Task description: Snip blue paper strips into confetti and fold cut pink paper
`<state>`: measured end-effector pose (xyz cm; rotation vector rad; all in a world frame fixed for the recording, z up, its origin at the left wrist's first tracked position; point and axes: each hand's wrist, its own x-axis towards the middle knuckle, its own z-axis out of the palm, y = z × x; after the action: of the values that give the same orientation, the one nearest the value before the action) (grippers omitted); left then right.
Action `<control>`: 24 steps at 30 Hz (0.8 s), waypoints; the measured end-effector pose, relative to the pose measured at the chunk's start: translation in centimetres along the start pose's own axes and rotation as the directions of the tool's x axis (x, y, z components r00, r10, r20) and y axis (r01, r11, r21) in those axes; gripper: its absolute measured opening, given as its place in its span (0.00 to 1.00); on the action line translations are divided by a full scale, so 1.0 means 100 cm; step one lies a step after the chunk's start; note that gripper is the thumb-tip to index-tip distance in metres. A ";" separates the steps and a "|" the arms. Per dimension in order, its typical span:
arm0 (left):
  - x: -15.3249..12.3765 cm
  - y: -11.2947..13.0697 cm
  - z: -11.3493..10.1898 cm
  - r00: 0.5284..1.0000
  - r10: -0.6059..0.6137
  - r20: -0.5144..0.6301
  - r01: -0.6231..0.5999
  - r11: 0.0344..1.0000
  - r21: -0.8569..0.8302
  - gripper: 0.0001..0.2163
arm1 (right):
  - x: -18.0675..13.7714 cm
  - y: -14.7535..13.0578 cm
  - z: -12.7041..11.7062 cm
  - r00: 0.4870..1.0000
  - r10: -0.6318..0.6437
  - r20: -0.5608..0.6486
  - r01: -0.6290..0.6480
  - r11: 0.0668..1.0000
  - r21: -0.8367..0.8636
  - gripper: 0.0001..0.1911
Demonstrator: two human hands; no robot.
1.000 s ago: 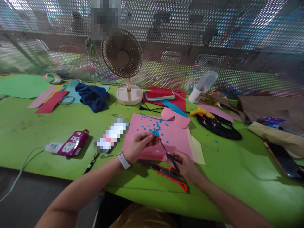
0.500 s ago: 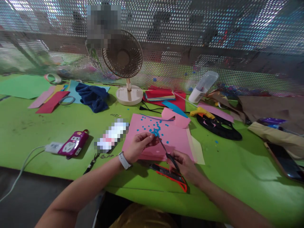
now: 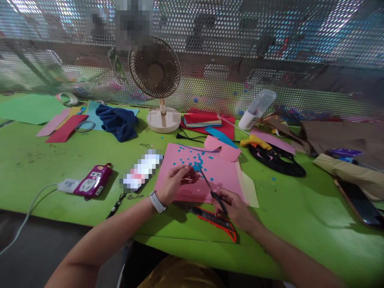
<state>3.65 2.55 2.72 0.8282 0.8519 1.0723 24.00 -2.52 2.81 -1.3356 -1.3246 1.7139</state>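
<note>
Since a moment ago, my left hand (image 3: 177, 182) has pulled back a little from the tips of my scissors (image 3: 214, 195), and its fingers have changed shape. My right hand (image 3: 230, 205) has slid just a bit to the right.

Under everything is the big green counter (image 3: 285, 228). At its far side stands a round fan (image 3: 156, 73). Close to me lies the pink paper (image 3: 223, 174), with my left hand over its near part. To the left of the fan is a bunched-up dark blue cloth (image 3: 117, 122). My right hand is closed around the scissor handles, and the blades point at the blue pile. My left hand has its fingers curled, but I can't tell if they pinch anything. An orange and black cutter (image 3: 207, 217) lies by my right hand. Smallest are the blue bits (image 3: 198, 165), heaped and scattered on the pink paper by my left fingertips.
</note>
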 end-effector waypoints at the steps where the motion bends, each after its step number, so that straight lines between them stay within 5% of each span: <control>1: 0.000 0.000 -0.001 1.000 0.013 0.020 -0.013 1.000 0.021 0.15 | 0.000 0.000 0.000 1.000 -0.004 -0.001 0.004 1.000 -0.007 0.23; 24: -0.001 0.002 0.003 0.988 0.136 0.070 -0.148 0.966 0.210 0.15 | 0.002 0.002 0.000 1.000 -0.008 -0.027 0.007 1.000 -0.018 0.23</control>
<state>3.82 2.47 3.02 1.1095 0.8823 1.0894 23.94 -2.42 2.54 -1.3577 -1.3316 1.6765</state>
